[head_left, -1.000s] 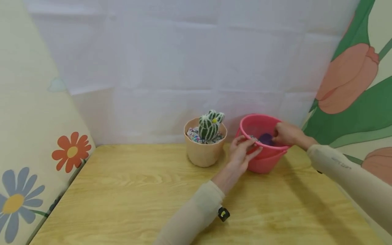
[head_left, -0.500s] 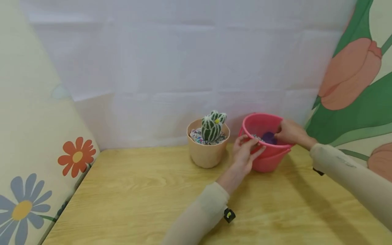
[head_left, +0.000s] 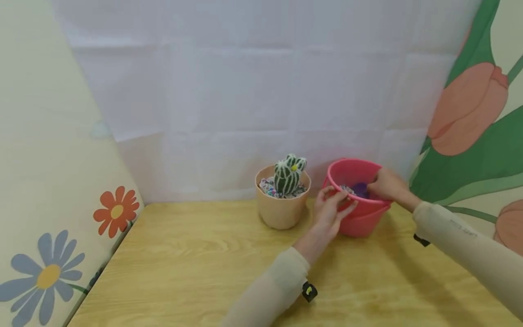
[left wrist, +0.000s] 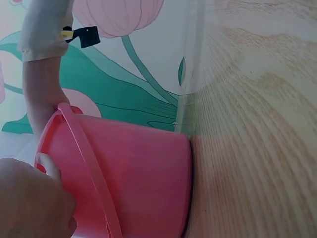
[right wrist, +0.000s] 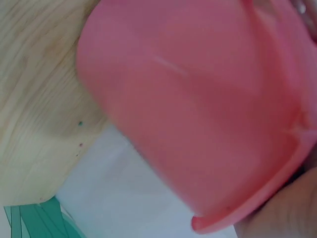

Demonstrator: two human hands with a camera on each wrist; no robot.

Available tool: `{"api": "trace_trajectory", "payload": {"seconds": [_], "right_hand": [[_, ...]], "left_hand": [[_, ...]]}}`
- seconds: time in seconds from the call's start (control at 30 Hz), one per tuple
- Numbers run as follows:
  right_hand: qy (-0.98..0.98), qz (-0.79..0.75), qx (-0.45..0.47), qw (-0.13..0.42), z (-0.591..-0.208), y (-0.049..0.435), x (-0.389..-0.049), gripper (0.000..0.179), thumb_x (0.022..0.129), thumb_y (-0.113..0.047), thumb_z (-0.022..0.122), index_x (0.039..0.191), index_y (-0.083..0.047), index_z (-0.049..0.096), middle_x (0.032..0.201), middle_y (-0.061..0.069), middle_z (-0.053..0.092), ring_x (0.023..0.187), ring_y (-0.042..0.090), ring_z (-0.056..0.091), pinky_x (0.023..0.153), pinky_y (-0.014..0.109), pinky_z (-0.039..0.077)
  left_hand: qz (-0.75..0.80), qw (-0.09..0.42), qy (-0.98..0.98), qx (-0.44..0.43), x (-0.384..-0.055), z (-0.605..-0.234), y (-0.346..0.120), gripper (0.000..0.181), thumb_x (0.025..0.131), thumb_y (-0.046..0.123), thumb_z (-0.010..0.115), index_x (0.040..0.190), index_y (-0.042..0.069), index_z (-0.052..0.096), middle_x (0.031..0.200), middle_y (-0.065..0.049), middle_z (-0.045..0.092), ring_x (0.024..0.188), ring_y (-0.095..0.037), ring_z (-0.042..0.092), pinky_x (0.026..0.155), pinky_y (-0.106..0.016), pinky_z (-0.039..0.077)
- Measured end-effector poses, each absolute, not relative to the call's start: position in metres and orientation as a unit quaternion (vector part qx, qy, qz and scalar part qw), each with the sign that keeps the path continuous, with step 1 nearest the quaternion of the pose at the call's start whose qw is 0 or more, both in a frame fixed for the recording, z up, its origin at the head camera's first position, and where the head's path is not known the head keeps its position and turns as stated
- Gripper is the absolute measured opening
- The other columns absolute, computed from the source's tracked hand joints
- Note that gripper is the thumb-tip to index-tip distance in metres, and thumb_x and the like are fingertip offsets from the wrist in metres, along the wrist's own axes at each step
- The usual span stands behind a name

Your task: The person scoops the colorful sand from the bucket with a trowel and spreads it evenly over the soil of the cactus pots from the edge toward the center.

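A pink bucket (head_left: 361, 222) stands upright on the wooden table at the right, holding small multicoloured pebbles (head_left: 347, 190). My left hand (head_left: 328, 212) grips its near left rim, thumb and fingers on either side of the edge. Over the right rim reaches my right hand (head_left: 387, 184), its fingers curled on a purple scoop (head_left: 361, 190) down in the bucket; the scoop's full shape is hidden. In the left wrist view the bucket (left wrist: 143, 173) shows its side and hanging handle (left wrist: 89, 158). In the right wrist view the bucket's wall (right wrist: 188, 109) conceals the scoop.
Left of the bucket stands a peach flowerpot (head_left: 282, 214) with a green cactus (head_left: 287, 178) set in pebbles. A white sheet (head_left: 229, 100) hangs right behind both. Painted walls flank the table (head_left: 184, 268). A few tiny specks lie beside the bucket in the right wrist view.
The head view has shifted slightly, so everything sits a little further right and lower. The purple scoop moves slightly within the bucket, and both hands keep their holds.
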State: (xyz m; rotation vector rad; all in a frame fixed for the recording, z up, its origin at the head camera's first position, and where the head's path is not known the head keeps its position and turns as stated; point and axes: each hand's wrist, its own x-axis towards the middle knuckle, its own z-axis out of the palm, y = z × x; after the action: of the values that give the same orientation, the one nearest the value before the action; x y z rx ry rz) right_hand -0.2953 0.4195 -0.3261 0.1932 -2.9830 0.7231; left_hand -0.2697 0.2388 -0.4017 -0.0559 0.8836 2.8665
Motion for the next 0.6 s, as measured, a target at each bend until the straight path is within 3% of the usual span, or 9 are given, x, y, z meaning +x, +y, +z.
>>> {"api": "trace_trajectory", "payload": {"seconds": [0.17, 0.3, 0.47, 0.6], "right_hand": [[-0.966, 0.251, 0.061, 0.006, -0.321, 0.418, -0.291, 0.024, 0.088, -0.006, 0.065, 0.064, -0.001, 0.067, 0.053, 0.002, 0.057, 0.046, 0.013, 0.052, 0.042, 0.026, 0.045], [-0.962, 0.262, 0.072, -0.012, -0.324, 0.422, -0.287, 0.018, 0.091, -0.006, 0.066, 0.087, 0.009, 0.076, 0.067, 0.008, 0.068, 0.053, 0.014, 0.059, 0.047, 0.029, 0.052], [-0.957, 0.272, 0.099, -0.016, -0.32, 0.423, -0.287, 0.024, 0.095, -0.007, 0.067, 0.106, 0.014, 0.073, 0.083, 0.015, 0.073, 0.064, 0.018, 0.065, 0.053, 0.032, 0.056], [-0.954, 0.277, 0.115, -0.016, -0.311, 0.425, -0.285, 0.028, 0.098, -0.012, 0.066, 0.112, 0.012, 0.072, 0.088, 0.014, 0.074, 0.069, 0.02, 0.066, 0.054, 0.033, 0.056]], "left_hand": [[0.952, 0.071, 0.294, -0.035, -0.268, -0.404, 0.243, 0.028, 0.086, -0.01, 0.071, 0.104, 0.007, 0.058, 0.114, -0.021, 0.061, 0.091, -0.03, 0.068, 0.081, -0.05, 0.062], [0.954, 0.065, 0.29, -0.044, -0.265, -0.411, 0.247, 0.029, 0.084, -0.009, 0.072, 0.105, 0.005, 0.058, 0.119, -0.025, 0.059, 0.095, -0.033, 0.068, 0.081, -0.05, 0.062], [0.954, 0.071, 0.29, -0.034, -0.269, -0.405, 0.243, 0.032, 0.084, -0.007, 0.075, 0.108, 0.005, 0.058, 0.121, -0.027, 0.059, 0.093, -0.03, 0.068, 0.082, -0.049, 0.062], [0.953, 0.075, 0.292, -0.024, -0.273, -0.399, 0.242, 0.029, 0.086, -0.006, 0.074, 0.107, 0.005, 0.058, 0.111, -0.021, 0.064, 0.09, -0.028, 0.068, 0.081, -0.049, 0.062]]}}
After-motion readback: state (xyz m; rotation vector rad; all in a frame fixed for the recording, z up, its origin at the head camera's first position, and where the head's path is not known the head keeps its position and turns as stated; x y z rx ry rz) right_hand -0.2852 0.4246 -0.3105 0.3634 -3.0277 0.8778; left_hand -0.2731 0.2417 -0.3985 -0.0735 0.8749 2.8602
